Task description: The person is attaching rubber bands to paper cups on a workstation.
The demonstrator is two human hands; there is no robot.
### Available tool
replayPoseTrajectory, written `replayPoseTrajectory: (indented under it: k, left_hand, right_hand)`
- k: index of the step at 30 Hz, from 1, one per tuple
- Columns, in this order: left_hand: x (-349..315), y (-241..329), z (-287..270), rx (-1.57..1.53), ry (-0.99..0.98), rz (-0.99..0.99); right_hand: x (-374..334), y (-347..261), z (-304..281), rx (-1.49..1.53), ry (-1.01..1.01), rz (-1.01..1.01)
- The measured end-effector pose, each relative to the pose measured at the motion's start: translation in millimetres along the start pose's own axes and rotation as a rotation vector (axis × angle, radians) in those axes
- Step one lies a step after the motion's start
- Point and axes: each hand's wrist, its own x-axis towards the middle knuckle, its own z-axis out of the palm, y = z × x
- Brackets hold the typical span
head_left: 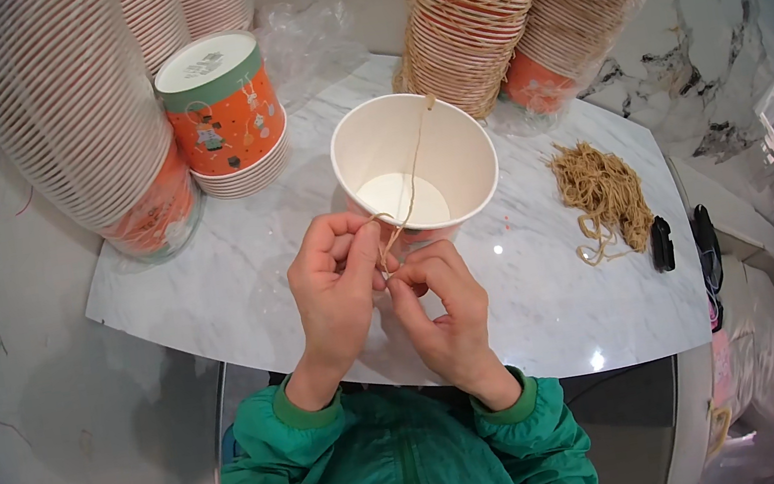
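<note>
A white-lined paper bucket (pixel 371 155) stands upright on the marble-patterned table, its mouth facing up. Tan twine (pixel 415 167) runs from the bucket's far rim across the opening to its near rim. At that near rim my left hand (pixel 336 272) pinches the twine between thumb and fingers. My right hand (pixel 445 306) is closed on the twine too, just right of and below the left fingertips. Both hands are close together in front of the bucket. Fingers partly hide where the strands cross, so I cannot tell whether they are knotted.
A loose heap of twine (pixel 602 193) lies at the right, beside a small black object (pixel 662 244). Tall stacks of nested buckets (pixel 68 110) rise at the left. Behind stands another stack with twine handles (pixel 464 27). An upturned orange bucket (pixel 228 115) tops a short stack.
</note>
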Motion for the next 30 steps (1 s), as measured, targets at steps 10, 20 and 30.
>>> replayPoseTrajectory:
  k: [10,20,30]
  left_hand:
    - [-7,16,-13,0.064,-0.055,-0.080]
    - [-6,21,-14,0.063,-0.066,-0.077]
    - [-12,24,12,0.680,0.024,0.747]
  right_hand:
    - [43,-25,-37,-0.503,-0.056,-0.474]
    - [66,0,-33,-0.621,-0.055,-0.632]
    - [58,1,-44,-0.348,0.040,-0.509]
